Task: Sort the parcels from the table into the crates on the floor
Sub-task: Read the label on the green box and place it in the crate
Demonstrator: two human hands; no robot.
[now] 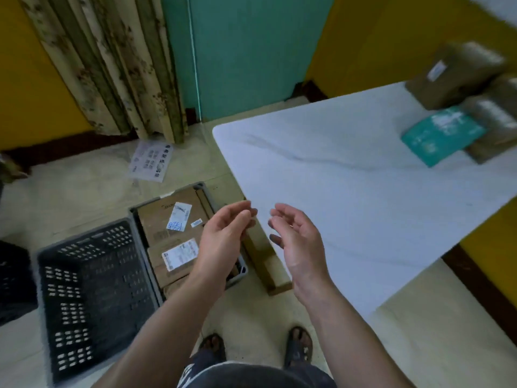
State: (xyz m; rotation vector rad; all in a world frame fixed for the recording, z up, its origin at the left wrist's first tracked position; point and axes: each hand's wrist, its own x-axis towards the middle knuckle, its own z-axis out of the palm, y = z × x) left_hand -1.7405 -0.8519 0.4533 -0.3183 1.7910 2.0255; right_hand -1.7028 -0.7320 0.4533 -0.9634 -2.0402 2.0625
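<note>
While grips (223, 239) (298, 243) hover, parcels (453, 79) (blurred) lie apart.

No word can be read with certainty. On the upper cardboard parcel (155, 217) in the grey crate (203, 189) a white label (180, 212) is seen. Blue handwritten digits stand at its lower end, too unclear to be named, and a small barcode sticker (196, 222) is placed beside it. A second printed label (180, 254) is stuck on the lower cardboard parcel (156, 263). The print on the sheet (151, 161) on the floor, on the teal parcel (442, 134) and on the brown parcel's label (436, 70) is blurred.
</note>
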